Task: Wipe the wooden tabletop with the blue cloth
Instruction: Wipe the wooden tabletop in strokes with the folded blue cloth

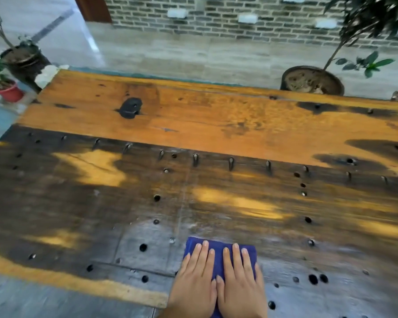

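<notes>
Both hands lie flat, side by side, on the blue cloth (218, 258), fingers straight and pressing down rather than curled round it: the left hand (193, 285) covers the cloth's left half, the right hand (239, 285) its right half. The cloth sits folded on the near edge of the wooden bench (216, 120), on the dark, greyish part of the top.

The bench is pitted with round holes, and several lie close to the cloth: one hole (143, 247) off to its left, and a hole cluster (317, 278) to its right. Beyond the cloth, toward the far side, runs a row of slots (195, 159).

The likely trouble is snagging. A sweep across any hole or slot could catch a fold, bunch the cloth and let it slip out from under the flat palms, since nothing grips it. Dust may also be pushed into the holes rather than carried off. The far orange boards beyond the slots call for a long reach, where pressure would probably weaken and leave patches unwiped.
</notes>
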